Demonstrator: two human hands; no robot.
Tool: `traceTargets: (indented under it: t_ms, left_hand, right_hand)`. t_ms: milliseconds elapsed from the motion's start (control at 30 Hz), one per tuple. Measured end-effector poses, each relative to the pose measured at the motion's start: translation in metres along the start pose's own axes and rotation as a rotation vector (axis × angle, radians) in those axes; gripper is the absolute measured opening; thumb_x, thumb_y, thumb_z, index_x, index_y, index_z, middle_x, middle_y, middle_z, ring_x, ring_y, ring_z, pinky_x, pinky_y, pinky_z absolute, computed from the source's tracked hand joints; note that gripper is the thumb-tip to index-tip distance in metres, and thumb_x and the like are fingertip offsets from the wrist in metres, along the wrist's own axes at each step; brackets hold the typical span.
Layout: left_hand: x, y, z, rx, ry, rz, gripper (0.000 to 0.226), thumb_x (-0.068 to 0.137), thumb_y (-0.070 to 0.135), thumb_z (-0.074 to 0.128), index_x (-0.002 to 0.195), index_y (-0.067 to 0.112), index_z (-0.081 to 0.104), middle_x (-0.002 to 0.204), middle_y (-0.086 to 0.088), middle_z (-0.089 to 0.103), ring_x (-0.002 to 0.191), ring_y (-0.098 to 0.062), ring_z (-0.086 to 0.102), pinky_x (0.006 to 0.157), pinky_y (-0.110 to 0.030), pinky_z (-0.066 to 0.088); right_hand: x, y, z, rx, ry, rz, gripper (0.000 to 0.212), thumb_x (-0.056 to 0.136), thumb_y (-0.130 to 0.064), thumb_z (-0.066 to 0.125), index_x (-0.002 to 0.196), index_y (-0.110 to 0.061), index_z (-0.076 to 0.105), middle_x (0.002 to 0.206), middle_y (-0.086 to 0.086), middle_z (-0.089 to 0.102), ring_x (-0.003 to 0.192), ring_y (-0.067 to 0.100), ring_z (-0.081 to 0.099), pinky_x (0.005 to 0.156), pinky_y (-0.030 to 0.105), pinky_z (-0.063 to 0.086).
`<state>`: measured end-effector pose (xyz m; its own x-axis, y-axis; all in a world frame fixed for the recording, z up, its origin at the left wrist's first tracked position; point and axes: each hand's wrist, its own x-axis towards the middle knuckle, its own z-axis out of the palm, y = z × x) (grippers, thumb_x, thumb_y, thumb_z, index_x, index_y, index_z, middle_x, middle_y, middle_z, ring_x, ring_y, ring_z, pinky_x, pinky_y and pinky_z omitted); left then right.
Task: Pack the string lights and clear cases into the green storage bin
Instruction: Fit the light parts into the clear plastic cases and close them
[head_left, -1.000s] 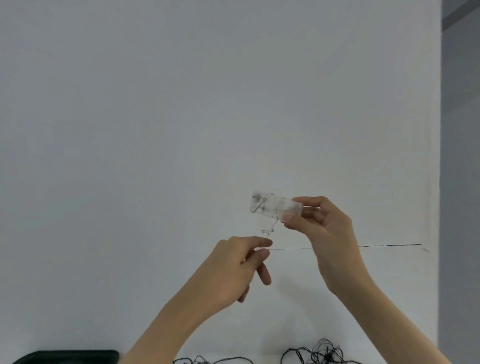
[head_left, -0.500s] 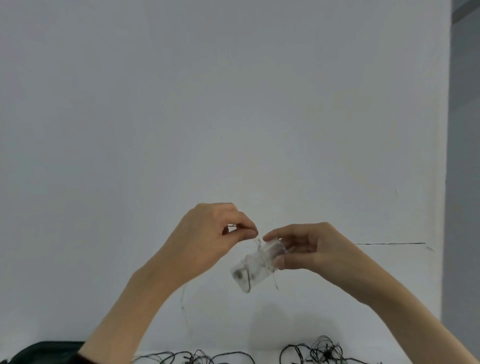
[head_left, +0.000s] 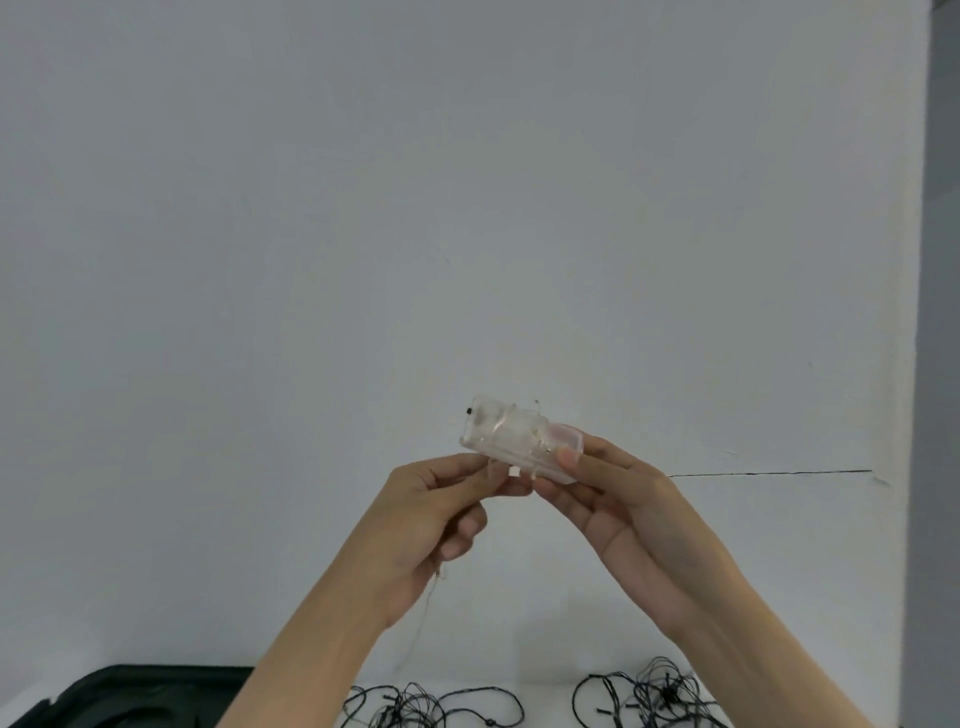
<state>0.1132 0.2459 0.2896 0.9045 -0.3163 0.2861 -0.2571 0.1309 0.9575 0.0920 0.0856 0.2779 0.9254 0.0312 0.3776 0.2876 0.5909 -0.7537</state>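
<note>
Far left, at the near edge: a corner of the green storage bin (head_left: 130, 696) is showing, dark, sitting on the counter (head_left: 545, 699). Only its rim and a slice of the inside are coming into view, so I cannot tell what, if anything, is lying in it. Moving right: the left hand (head_left: 441, 509) is hovering above the counter with its fingers curled, thumb and forefinger pinching a thin pale wire (head_left: 427, 608) just beside the near edge of the clear case (head_left: 511, 434); the wire is hanging down past the wrist. The case is being held up in mid-air in front of the wall (head_left: 467, 208), tilted, well apart from the bin. Some pale wire appears to be lying wrapped on it, though blur is hiding the detail. The right hand (head_left: 613, 499) is gripping the case's right end, thumb on the near face and fingers behind. Below, black string lights (head_left: 426, 706) are lying loose on the counter, and a second tangle (head_left: 654, 696) is sitting further right. Judgement: the wire-tidying step is under way. This case and both black tangles are waiting to go into the bin, so most of the packing is looking undone.
</note>
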Motion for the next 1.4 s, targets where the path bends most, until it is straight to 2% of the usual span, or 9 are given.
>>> traceTargets:
  t_ms: [400, 567, 667, 833, 933, 1033, 1133, 1233, 1400]
  left_hand:
    - [-0.018, -0.017, 0.008, 0.162, 0.063, -0.010, 0.027, 0.087, 0.006, 0.061, 0.113, 0.012, 0.064, 0.098, -0.013, 0.069, 0.044, -0.015, 0.056, 0.045, -0.022, 0.047]
    - [-0.026, -0.018, 0.009, 0.670, 0.130, 0.102, 0.032, 0.096, 0.014, 0.048, 0.126, 0.022, 0.057, 0.089, 0.003, 0.069, 0.044, -0.008, 0.059, 0.049, -0.020, 0.049]
    - [-0.035, -0.008, 0.011, 1.267, 0.248, 0.323, 0.026, 0.098, 0.034, 0.037, 0.113, 0.034, 0.058, 0.101, 0.011, 0.065, 0.081, -0.010, 0.065, 0.076, -0.026, 0.050]
    - [-0.032, 0.007, -0.001, 1.642, 0.152, 0.813, 0.015, 0.074, 0.029, 0.055, 0.061, 0.026, 0.062, 0.054, 0.008, 0.052, 0.035, -0.013, 0.050, 0.033, -0.024, 0.026]
    - [-0.025, 0.021, -0.015, 1.638, 0.041, 0.803, 0.027, 0.080, 0.036, 0.041, 0.067, 0.028, 0.064, 0.061, 0.011, 0.054, 0.044, -0.009, 0.052, 0.034, -0.024, 0.032]
    - [-0.014, 0.031, -0.025, 1.468, -0.002, 0.738, 0.022, 0.080, 0.047, 0.050, 0.074, 0.034, 0.066, 0.068, 0.015, 0.059, 0.056, 0.000, 0.048, 0.048, -0.020, 0.040]
    - [-0.004, 0.037, -0.029, 1.073, -0.076, 0.534, 0.007, 0.074, 0.035, 0.075, 0.072, 0.029, 0.072, 0.066, 0.015, 0.065, 0.058, -0.001, 0.054, 0.055, -0.010, 0.036]
    - [0.001, 0.040, -0.029, 0.725, -0.179, 0.363, 0.002, 0.069, 0.016, 0.077, 0.070, 0.017, 0.076, 0.062, 0.005, 0.068, 0.050, 0.001, 0.051, 0.049, -0.012, 0.037]
    - [0.006, 0.022, -0.032, 0.336, -0.274, 0.157, 0.016, 0.063, 0.032, 0.077, 0.068, 0.017, 0.075, 0.064, -0.001, 0.065, 0.060, -0.011, 0.053, 0.052, -0.017, 0.039]
  right_hand:
    - [-0.001, 0.013, 0.010, -0.335, 0.186, -0.200, 0.026, 0.076, 0.000, 0.070, 0.100, -0.009, 0.068, 0.083, 0.013, 0.073, 0.075, 0.022, 0.068, 0.081, 0.029, 0.054]
    - [0.002, 0.011, 0.010, -0.627, 0.283, -0.355, 0.025, 0.076, -0.007, 0.074, 0.095, -0.023, 0.069, 0.081, 0.002, 0.072, 0.075, 0.014, 0.068, 0.076, 0.022, 0.054]
    - [0.001, 0.015, 0.010, -0.804, 0.301, -0.424, 0.025, 0.077, -0.009, 0.073, 0.094, -0.027, 0.068, 0.078, -0.006, 0.069, 0.072, 0.005, 0.065, 0.072, 0.016, 0.052]
    - [-0.004, 0.013, 0.010, -1.054, 0.198, -0.419, 0.028, 0.079, -0.006, 0.069, 0.097, -0.027, 0.068, 0.075, -0.013, 0.065, 0.073, 0.001, 0.062, 0.070, 0.010, 0.049]
    - [-0.007, 0.008, 0.010, -1.173, 0.082, -0.315, 0.028, 0.079, -0.007, 0.067, 0.099, -0.027, 0.070, 0.074, -0.011, 0.065, 0.067, 0.005, 0.059, 0.066, 0.009, 0.047]
    - [-0.009, 0.000, 0.007, -1.127, -0.045, -0.164, 0.029, 0.078, -0.007, 0.069, 0.098, -0.028, 0.072, 0.077, -0.004, 0.064, 0.065, 0.008, 0.056, 0.072, 0.020, 0.050]
    - [-0.010, -0.011, 0.003, -0.965, -0.146, -0.068, 0.031, 0.077, -0.001, 0.071, 0.097, -0.024, 0.073, 0.091, 0.011, 0.070, 0.083, 0.024, 0.066, 0.085, 0.029, 0.053]
    - [-0.010, -0.018, -0.001, -0.731, -0.282, 0.047, 0.032, 0.072, 0.001, 0.071, 0.100, -0.012, 0.073, 0.095, 0.018, 0.071, 0.082, 0.025, 0.067, 0.075, 0.021, 0.053]
    - [-0.004, -0.012, -0.002, -0.294, -0.351, 0.146, 0.030, 0.069, 0.003, 0.062, 0.098, -0.001, 0.072, 0.089, 0.016, 0.069, 0.079, 0.021, 0.064, 0.068, 0.024, 0.053]
